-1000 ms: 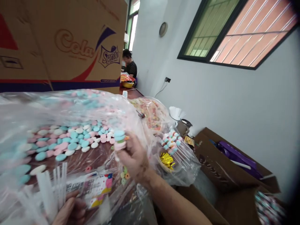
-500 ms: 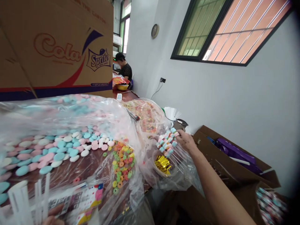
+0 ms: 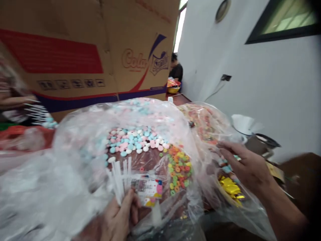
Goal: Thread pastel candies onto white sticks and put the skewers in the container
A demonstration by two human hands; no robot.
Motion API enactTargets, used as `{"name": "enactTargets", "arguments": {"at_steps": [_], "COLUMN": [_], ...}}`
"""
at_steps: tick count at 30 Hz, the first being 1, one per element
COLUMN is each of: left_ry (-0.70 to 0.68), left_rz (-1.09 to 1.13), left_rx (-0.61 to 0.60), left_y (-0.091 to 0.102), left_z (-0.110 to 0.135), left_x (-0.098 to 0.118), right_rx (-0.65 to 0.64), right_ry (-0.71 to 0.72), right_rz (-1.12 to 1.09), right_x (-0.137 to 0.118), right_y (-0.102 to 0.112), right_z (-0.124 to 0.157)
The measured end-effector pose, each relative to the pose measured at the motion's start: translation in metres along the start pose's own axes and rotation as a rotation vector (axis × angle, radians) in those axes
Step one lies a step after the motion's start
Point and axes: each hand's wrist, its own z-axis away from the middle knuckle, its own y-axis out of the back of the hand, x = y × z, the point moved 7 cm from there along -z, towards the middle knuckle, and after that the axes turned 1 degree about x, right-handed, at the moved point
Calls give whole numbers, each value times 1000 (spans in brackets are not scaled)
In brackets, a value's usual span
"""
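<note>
My left hand (image 3: 121, 214) is closed around a bunch of white sticks (image 3: 119, 175) that fan upward. Just beyond its fingertips lies a printed card (image 3: 147, 188) with coloured dots. My right hand (image 3: 249, 165) reaches over the right side with its fingers stretched out, blurred by motion. Below it are pink, white and blue candy skewers (image 3: 227, 167), partly covered by the hand. A round tub (image 3: 220, 189) of gold twist ties (image 3: 230, 189) stands just under them. Pastel button candies (image 3: 135, 140) and ring-shaped candies (image 3: 178, 167) lie on the table in front.
Clear plastic sheeting (image 3: 82, 134) drapes around the candies. A large cardboard box (image 3: 110, 67) rises behind. At the left a person's arm (image 3: 15, 100) holds several candy sticks. Another person (image 3: 177, 70) sits far back, and a dark-lidded cup (image 3: 265, 142) stands at the right.
The view has swung left, bringing another person's arm into sight. My left hand with the sticks shows more fully. My right hand's fingers have come off the candy skewers, which now sit lower.
</note>
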Motion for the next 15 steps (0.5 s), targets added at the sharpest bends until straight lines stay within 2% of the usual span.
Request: {"name": "enactTargets", "arguments": {"at_steps": [2,4,7,9,11,15], "left_ry": [8,22,55,49,42,65], "left_rz": [30,48,143,167,150,171], "left_rx": [-54,-80,-145,-182,-188,-134], "left_y": [-2,-2,-5,-8,-8,-7], "left_z": [1,1,2,2,2,1], "left_x": [0,-3,-8,-7,-7,-9], "right_rx": [-117,-327,-619,-746,-806,-811], "right_ry": [54,64,31,17,1,-74], "right_rz": [-215,-416,-664,-747,-773,-745], "right_x": [-57,-110,-166,-186,-195,-196], "right_y": [-30,-69,-125,-152,-169,-177], "right_z": [8,22,45,56,62,64]}}
